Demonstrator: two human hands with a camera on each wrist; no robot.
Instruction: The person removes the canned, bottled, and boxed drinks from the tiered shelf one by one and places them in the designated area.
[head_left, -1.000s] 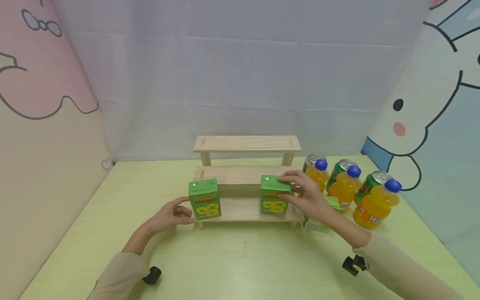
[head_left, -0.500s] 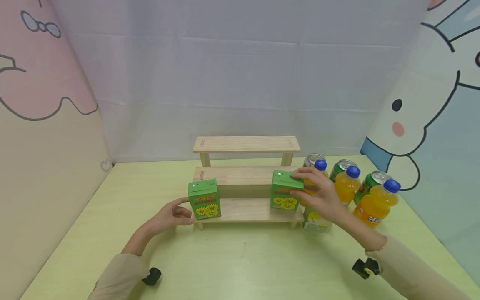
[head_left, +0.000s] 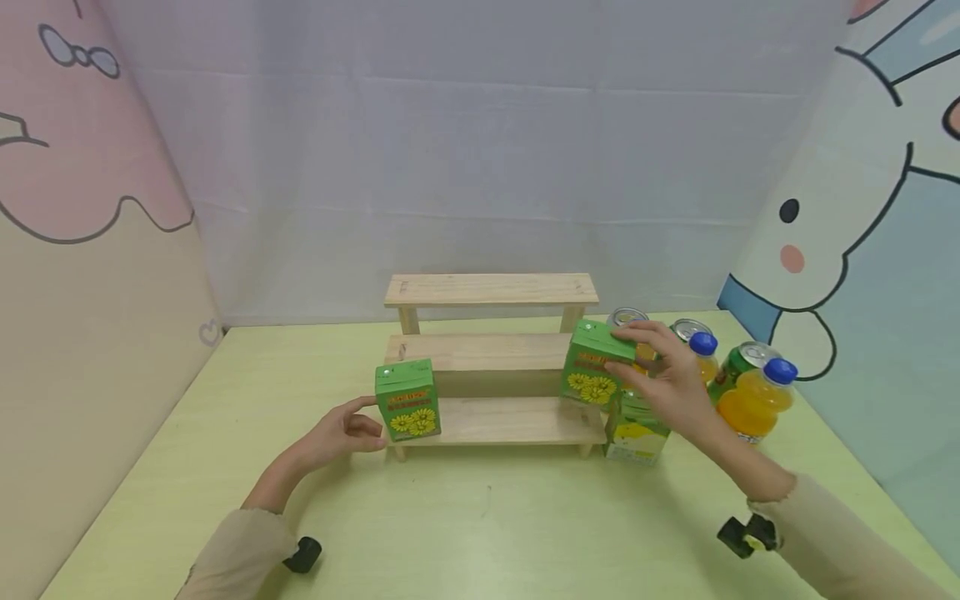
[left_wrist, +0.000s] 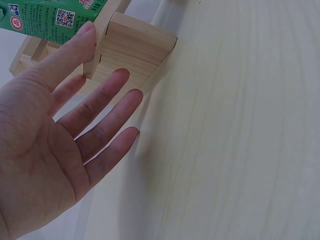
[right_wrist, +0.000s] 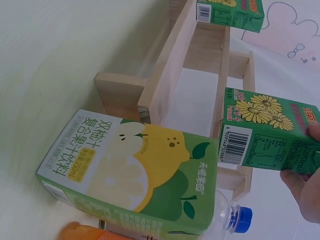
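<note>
My right hand point(head_left: 667, 375) pinches a green drink carton point(head_left: 597, 364) with yellow flowers, raised above the right end of the lowest shelf board. In the right wrist view this drink carton point(right_wrist: 270, 132) is clear of the wooden shelf point(right_wrist: 167, 65), with fingertips at its edge. Another flowered carton point(head_left: 408, 400) stands at the left end of the lowest board. Beside it my left hand point(head_left: 343, 432) has its fingers loosely extended. In the left wrist view the left hand point(left_wrist: 55, 135) has its palm showing, its thumb by the carton's side point(left_wrist: 50, 17).
A lemon-pictured juice carton point(head_left: 637, 429) stands on the table just right of the three-tier wooden shelf point(head_left: 491, 287). Behind and right of it are orange soda bottles point(head_left: 757, 400) with blue caps and several cans point(head_left: 753, 357). A white cloth wall point(head_left: 480, 167) closes the back.
My right hand has lifted the flowered carton and carried it rightward from the lowest board, tilting it slightly. The left hand and the left carton have stayed in place.
</note>
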